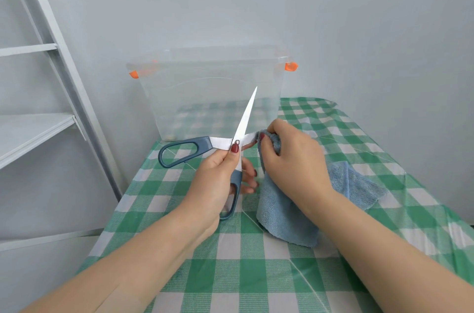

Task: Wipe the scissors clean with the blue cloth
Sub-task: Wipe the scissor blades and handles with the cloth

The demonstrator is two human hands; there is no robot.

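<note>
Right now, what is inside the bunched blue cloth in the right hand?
One blade of the open scissors runs into the blue cloth, which the right hand pinches. Its tip is covered. The other blade points up, bare.

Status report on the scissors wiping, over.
Left hand grips open blue-handled steel scissors near the pivot. Right hand pinches blue microfibre cloth around one blade. Nothing in the way; clear plastic box behind.

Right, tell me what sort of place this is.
Likely a home utility corner: a green checked tablecloth, a clear plastic box by the bare wall, white shelves at left.
</note>
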